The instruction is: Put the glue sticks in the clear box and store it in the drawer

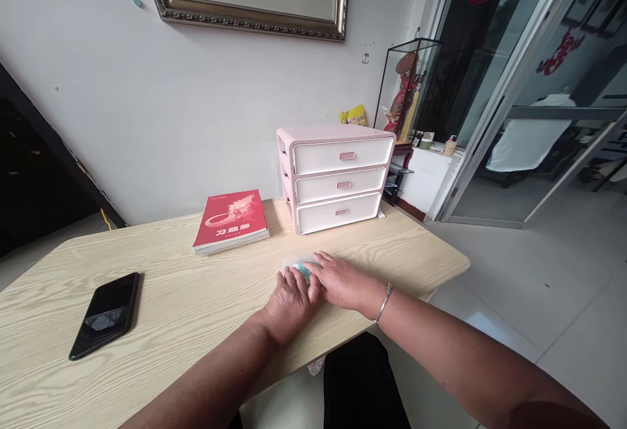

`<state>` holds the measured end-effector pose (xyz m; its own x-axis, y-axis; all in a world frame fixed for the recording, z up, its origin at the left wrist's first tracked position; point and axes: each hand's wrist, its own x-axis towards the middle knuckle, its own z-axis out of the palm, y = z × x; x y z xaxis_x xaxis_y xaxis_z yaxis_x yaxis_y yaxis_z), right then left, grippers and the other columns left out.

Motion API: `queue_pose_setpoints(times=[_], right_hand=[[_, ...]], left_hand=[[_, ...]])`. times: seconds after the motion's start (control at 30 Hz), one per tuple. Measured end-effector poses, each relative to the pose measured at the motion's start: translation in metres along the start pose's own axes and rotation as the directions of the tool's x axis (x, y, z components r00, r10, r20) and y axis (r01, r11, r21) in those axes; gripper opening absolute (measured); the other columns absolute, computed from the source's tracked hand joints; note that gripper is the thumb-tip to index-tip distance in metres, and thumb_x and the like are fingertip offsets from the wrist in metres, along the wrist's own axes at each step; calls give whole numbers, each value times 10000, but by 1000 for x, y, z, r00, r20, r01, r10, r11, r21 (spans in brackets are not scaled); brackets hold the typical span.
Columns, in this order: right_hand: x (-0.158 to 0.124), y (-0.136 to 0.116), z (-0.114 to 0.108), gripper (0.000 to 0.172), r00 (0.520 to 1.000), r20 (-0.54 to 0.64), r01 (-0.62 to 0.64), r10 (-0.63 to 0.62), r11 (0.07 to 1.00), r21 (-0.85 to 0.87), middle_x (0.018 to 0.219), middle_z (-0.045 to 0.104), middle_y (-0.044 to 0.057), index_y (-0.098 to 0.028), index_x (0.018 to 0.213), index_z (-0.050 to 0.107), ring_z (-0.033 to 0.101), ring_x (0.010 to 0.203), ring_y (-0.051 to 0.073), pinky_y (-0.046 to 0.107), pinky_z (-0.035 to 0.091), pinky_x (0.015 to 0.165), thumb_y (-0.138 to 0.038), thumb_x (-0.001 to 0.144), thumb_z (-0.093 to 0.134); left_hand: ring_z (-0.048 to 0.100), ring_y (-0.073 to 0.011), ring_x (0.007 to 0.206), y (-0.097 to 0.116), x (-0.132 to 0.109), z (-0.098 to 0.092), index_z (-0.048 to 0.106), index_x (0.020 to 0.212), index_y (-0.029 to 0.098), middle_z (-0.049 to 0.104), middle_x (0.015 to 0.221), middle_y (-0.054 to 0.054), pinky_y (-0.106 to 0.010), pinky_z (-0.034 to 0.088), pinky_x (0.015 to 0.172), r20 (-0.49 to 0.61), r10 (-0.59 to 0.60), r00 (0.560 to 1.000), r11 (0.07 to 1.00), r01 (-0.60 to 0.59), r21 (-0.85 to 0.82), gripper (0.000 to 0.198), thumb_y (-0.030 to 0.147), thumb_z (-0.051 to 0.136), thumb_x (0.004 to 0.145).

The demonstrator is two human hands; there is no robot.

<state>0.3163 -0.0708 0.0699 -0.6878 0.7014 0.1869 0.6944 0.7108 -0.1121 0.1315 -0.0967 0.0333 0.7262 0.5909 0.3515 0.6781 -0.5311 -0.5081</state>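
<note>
A small flat packet [300, 268], whitish and see-through with teal print, lies on the light wooden table, partly hidden by my hands. My left hand [290, 300] rests on its near edge, palm down, fingertips on the packet. From the right, my right hand [340, 282] reaches over it with fingers stretched out flat on its right part. The two hands touch near the thumbs. Neither hand's fingers are closed round anything that I can see.
A pink and white three-drawer box [341, 184] stands behind the hands, all drawers closed. Left of it lies a thick red book [232, 220]. A black phone [106, 315] is at the far left. The table's right edge [469, 262] is rounded.
</note>
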Motion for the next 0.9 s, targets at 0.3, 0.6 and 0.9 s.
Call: queue_pose_setpoints(times=[0.3,0.6,0.9], right_hand=[[-2,14,5,645,999,-44,-26,31,993,114,1531,398,172,-177,1424,478,308,1454,290,481,326,1167,-102,806,645],[-7,30,-9,443,995,-85,-19,44,960,281,1437,535,147,-180,1304,625,452,1374,261,404,378,1136,-346,895,655],[9,34,-12,365,906,-285,-219,312,924,315,1243,666,82,-225,1271,611,625,1129,229,373,491,978,-384,947,560]], left_hand=[[686,-238,937,-30,0,-19,603,1167,130,702,1045,-136,-378,580,825,-10,-130,991,922,117,-369,401,-6,472,814],[483,-339,1334,-44,-16,25,464,1425,139,407,1507,-218,-481,484,1043,147,-301,942,613,309,-727,710,444,673,819],[679,-238,953,-58,12,34,712,1063,188,734,1005,-84,-344,518,878,337,-449,827,120,430,-895,464,569,494,914]])
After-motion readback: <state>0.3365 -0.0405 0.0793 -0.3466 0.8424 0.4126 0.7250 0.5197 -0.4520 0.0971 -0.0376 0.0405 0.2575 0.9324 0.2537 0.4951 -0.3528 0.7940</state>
